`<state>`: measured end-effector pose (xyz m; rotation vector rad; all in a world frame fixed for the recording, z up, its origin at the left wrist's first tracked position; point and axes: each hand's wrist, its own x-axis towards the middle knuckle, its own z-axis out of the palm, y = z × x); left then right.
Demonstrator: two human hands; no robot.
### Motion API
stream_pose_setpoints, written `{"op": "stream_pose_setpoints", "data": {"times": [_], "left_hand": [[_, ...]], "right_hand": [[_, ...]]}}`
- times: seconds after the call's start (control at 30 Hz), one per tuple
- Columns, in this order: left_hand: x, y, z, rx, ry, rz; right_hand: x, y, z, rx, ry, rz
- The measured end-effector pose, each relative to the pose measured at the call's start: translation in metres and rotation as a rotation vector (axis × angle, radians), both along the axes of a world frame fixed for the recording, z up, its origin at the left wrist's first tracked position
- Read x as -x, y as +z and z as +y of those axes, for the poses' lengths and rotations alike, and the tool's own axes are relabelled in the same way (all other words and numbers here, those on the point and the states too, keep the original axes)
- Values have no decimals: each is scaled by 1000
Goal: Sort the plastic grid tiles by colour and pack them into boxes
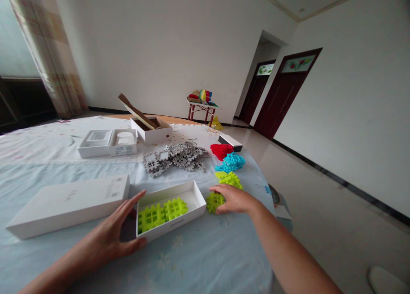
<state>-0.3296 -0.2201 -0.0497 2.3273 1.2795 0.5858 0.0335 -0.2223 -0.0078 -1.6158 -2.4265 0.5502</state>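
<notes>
A small white open box [198, 201] stands on the table in front of me, with lime-green interlocking building pieces [152, 217] lying inside, mostly toward its left. My left hand [117, 230] spans the box's left end, thumb at the front corner and forefinger at the back corner. Just right of the box, my right hand [235, 198] has its fingers and thumb around a lime-green building piece [214, 202]. Behind that hand is a pile of more lime-green pieces [233, 180], partly hidden by it.
Beyond lie blue pieces [231, 162], red pieces [221, 151], a heap of grey pieces [179, 157] and a black-and-white box [230, 142]. A closed white box [70, 204] is at left. Farther back are a divided white tray [107, 143] and a box with its flap raised [153, 133].
</notes>
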Motion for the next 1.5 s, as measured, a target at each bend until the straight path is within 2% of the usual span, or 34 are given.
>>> {"op": "stream_pose_setpoints", "data": {"times": [0.23,0.33,0.43,0.57,0.7,0.83,1.0,1.23,1.37,1.5], "left_hand": [[3,-8,4,-98,-31,-41],[2,-9,4,-103,-42,-48],[1,-9,2,-87,-48,-58],[1,-9,1,-87,-39,-89],[1,-8,1,-75,-44,-98],[-1,-4,-2,-61,-48,-98],[-2,-3,-5,-67,-53,-106],[0,-10,-3,-68,-71,-136],[0,-9,-2,-51,-90,-131],[-1,-6,-3,-33,-86,-123]], "right_hand": [[7,-8,-1,7,20,-41],[5,-14,-1,-19,40,-49],[-1,-12,0,-71,10,-13],[6,10,6,-245,-46,97],[49,40,7,-295,136,158],[107,53,9,-245,371,118],[150,49,16,-100,552,29],[160,39,29,-45,592,-42],[157,42,31,3,613,33],[149,47,32,46,557,80]]}}
